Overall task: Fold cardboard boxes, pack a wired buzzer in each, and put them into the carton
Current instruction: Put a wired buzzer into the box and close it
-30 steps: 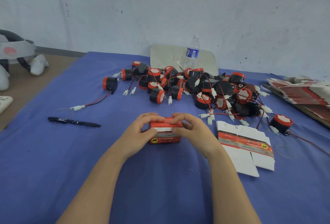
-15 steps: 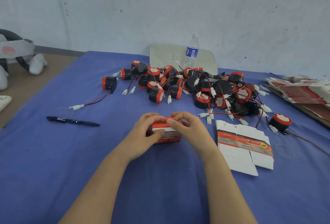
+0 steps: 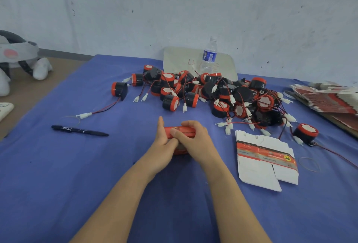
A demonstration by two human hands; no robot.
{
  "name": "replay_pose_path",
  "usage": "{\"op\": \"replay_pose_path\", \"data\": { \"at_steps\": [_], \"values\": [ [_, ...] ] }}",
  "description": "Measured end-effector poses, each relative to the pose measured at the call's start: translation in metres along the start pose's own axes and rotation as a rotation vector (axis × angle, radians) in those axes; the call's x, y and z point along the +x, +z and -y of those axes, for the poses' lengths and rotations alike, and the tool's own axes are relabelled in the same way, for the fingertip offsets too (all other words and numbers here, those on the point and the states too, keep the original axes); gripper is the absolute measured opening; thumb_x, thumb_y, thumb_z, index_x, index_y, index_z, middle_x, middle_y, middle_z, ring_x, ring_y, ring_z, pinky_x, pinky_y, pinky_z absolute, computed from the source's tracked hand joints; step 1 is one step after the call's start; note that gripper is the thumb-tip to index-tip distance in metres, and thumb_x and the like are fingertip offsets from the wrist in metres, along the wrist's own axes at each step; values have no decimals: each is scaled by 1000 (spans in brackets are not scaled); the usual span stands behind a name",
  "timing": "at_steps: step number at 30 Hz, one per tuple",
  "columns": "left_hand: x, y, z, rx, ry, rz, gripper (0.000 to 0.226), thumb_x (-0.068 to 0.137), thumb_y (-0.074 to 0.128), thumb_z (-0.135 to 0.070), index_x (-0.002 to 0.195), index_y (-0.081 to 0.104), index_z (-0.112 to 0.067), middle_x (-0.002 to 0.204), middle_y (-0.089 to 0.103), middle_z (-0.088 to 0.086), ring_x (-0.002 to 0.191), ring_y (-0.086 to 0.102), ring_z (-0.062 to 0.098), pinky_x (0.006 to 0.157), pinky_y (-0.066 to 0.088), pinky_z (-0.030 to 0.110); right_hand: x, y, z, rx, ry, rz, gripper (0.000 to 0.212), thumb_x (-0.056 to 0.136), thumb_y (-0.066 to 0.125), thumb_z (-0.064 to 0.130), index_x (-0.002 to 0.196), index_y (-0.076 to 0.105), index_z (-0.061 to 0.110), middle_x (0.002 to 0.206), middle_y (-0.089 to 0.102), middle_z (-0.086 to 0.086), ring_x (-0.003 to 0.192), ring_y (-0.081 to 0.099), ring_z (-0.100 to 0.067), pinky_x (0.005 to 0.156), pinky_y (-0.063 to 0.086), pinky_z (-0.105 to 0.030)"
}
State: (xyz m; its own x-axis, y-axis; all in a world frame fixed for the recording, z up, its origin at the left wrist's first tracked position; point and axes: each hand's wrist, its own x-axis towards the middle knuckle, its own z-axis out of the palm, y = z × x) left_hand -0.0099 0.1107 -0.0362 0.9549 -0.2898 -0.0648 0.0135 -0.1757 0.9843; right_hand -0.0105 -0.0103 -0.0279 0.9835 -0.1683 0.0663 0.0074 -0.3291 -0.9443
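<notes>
Red box (image 3: 181, 132) at centre of table (image 3: 93, 175), buzzer pile (image 3: 213, 91) behind it toward the far edge. Left hand (image 3: 163, 145) fingers straight, pressed together against its end; right hand (image 3: 195, 140) curls over the top (thumb pinching). Risk: over-squeeze, end buckles or springs open.

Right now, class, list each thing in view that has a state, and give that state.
Small box: folded up, held between both hands.
Left hand: fingers straight, pressing the small box's end.
Right hand: curled over small box.
Flat box: unfolded, lying flat.
Bottle: upright, capped.
Pen: lying flat.
Buzzers: loose heap, unpacked.
</notes>
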Motion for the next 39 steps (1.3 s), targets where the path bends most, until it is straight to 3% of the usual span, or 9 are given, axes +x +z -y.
{"op": "replay_pose_path", "data": {
  "at_steps": [8,11,17,22,24,26,31,35,39],
  "values": [
    [5,0,0,-292,-69,-155,74,83,40,2,148,30,-31,130,51,0,116,53,16,102,42,34,-1,-4,-1,-11,-11,27,37,84,70,38,118,59,26,122,56,-3,102,59,-13,65,44,-10],
    [6,0,-2,-489,-81,-199,69,79,37,11,141,43,-18,131,51,2,108,57,15,89,50,32,0,-4,-3,3,-15,24,37,84,71,36,117,60,25,119,58,-1,99,60,-11,61,44,-7],
    [2,-15,-6,-453,-81,-35,54,85,38,4,135,47,-17,131,53,11,117,55,23,104,43,38,0,-6,-3,43,-2,48,33,85,71,33,115,60,26,118,60,-1,96,61,-10,61,46,-7],
    [2,-20,-8,-573,-72,-19,37,98,36,-21,128,55,-9,121,62,10,100,63,14,77,50,23,0,-9,-5,-167,-93,73,30,86,67,40,115,61,35,142,40,1,119,48,-7,77,40,-3],
    [6,-17,-4,-517,-71,-79,38,99,37,-17,134,51,-13,126,59,7,109,60,14,88,49,27,0,-10,-6,-285,-167,72,34,87,65,42,119,62,33,150,29,6,133,35,-7,93,39,-14],
    [7,-16,-1,-319,-43,-146,43,99,38,-9,141,42,-18,139,49,1,122,51,14,102,42,30,-1,-12,-6,-384,-256,72,36,88,63,43,121,62,29,140,42,10,136,34,-10,107,35,-26],
    [7,-17,3,4,32,-267,37,98,51,-20,134,46,-20,125,47,-12,108,46,3,72,37,10,-4,-20,-3,-535,-342,128,44,88,62,45,130,55,33,123,53,11,123,43,-14,103,35,-26],
    [9,-16,3,-12,-8,-298,19,99,46,-26,109,59,-18,116,63,2,105,59,16,93,48,33,-4,-28,-1,-716,-292,278,59,88,61,45,140,34,51,137,39,11,127,31,-16,110,28,-38],
    [9,-15,0,-120,-28,-244,38,101,36,-40,96,64,-15,109,66,6,104,60,21,100,45,38,-1,-24,-4,-795,-340,194,58,93,54,44,144,28,49,133,48,4,122,40,-24,105,32,-38]
  ]
}}
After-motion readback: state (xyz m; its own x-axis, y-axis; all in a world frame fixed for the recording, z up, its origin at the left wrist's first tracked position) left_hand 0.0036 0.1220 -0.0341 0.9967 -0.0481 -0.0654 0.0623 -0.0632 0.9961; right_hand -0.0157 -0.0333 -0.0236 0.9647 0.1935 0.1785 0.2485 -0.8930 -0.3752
